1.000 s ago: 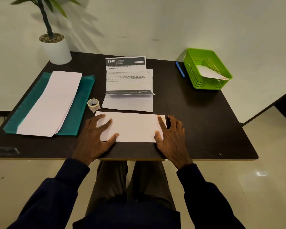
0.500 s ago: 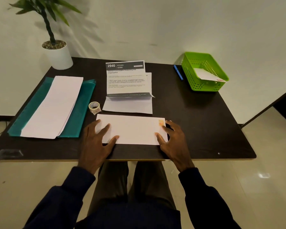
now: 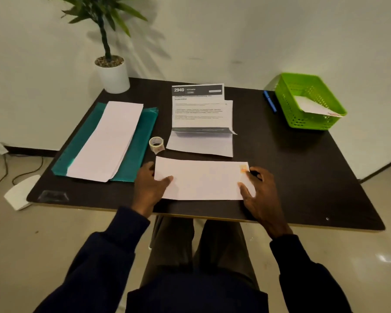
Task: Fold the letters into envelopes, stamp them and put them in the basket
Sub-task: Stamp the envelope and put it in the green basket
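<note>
A white envelope [image 3: 203, 180] with an orange stamp [image 3: 243, 169] in its top right corner lies near the table's front edge. My left hand [image 3: 147, 188] pinches its left end, thumb on top and fingers tucked under the edge. My right hand [image 3: 260, 195] holds the right end, thumb on the paper and fingers curled behind the edge by the stamp. A green basket [image 3: 312, 124] stands at the far right with one stamped envelope [image 3: 314, 107] inside. Printed letters [image 3: 201, 114], partly folded, lie behind the held envelope.
A stack of blank envelopes [image 3: 106, 141] rests on a teal folder [image 3: 142, 134] at the left. A small roll of stamps [image 3: 156, 143] sits between folder and letters. A blue pen [image 3: 270, 101] lies beside the basket. A potted plant [image 3: 112, 75] stands far left.
My left fingers have slipped from the top of the envelope to under its left edge. My right index finger has come off the stamp, and that hand now holds the right end.
</note>
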